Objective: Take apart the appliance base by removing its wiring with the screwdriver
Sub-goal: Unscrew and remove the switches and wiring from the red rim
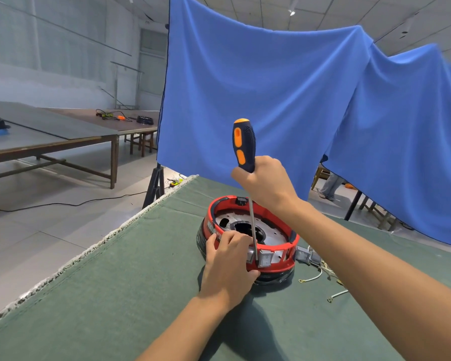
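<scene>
On green table (141, 295): left hand (228, 267) grips appliance base (276, 267); right hand (267, 185) holds screwdriver (243, 144).

The round appliance base (248, 238), red-rimmed over a black lower band with a silver plate and dark central hole inside, is sitting upside-up under both hands. The screwdriver (244, 144), dark blue with orange inserts, is standing nearly upright, its shaft reaching down to the near rim. Loose white wiring (315, 276) is lying just right of the base.

One head-worn view looks forward and down, close over the green table (141, 295), toward a blue backdrop (271, 100).
</scene>
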`<state>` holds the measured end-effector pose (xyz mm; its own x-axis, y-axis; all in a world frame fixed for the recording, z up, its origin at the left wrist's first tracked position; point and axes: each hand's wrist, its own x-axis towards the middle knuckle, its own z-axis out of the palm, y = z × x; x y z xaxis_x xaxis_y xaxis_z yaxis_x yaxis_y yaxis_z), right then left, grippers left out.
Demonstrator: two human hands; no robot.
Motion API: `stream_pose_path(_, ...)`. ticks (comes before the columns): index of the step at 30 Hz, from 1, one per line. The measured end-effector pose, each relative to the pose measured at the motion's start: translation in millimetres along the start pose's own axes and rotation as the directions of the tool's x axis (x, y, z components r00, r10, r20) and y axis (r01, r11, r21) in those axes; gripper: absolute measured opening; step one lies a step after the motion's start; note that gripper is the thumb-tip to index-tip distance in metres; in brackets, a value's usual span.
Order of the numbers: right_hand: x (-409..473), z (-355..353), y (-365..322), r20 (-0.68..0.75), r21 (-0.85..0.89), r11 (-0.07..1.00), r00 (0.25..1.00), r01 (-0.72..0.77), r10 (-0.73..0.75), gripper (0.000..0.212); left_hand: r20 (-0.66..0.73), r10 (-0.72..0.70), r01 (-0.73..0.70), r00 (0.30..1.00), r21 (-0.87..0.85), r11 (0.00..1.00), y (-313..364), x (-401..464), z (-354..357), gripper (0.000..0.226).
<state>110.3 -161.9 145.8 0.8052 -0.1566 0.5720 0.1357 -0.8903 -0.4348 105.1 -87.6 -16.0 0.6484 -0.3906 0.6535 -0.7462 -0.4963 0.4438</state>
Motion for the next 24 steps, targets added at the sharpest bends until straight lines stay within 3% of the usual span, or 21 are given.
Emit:
stream_pose_path(3, -15, -12, 10, -0.092, 0.090, 0.996, 0.995, -0.017, 0.025, 0.036, -0.043, 0.027, -0.027, 0.999, 0.014, 1.000, -1, 0, 0, 0.051)
stream_pose_path(7, -31, -19, 18, -0.161, 0.068, 0.998, 0.987, -0.002, 0.013, 0.037, -0.010, 0.041, -0.041, 0.999, 0.022, 0.999, 0, 0, -4, 0.051)
stream_pose_path(11, -26, -11, 10, -0.126, 0.000, 0.999, 0.991, 0.041, -0.040, 0.045, -0.008, 0.021, -0.021, 1.000, 0.007, 1.000, 4, -1, -5, 0.048)
stream_pose_path(18, -9, 11, -2, -0.014, -0.098, 0.992, 0.997, 0.074, -0.076, 0.041, 0.042, -0.080, 0.083, 0.996, -0.066, 0.994, 1, 3, -4, 0.041)
stream_pose_path(24, -10, 3, -7, 0.033, -0.135, 0.988, 0.997, 0.080, -0.077, 0.042, 0.046, -0.068, 0.070, 0.997, -0.050, 0.996, 0, 3, -6, 0.041)
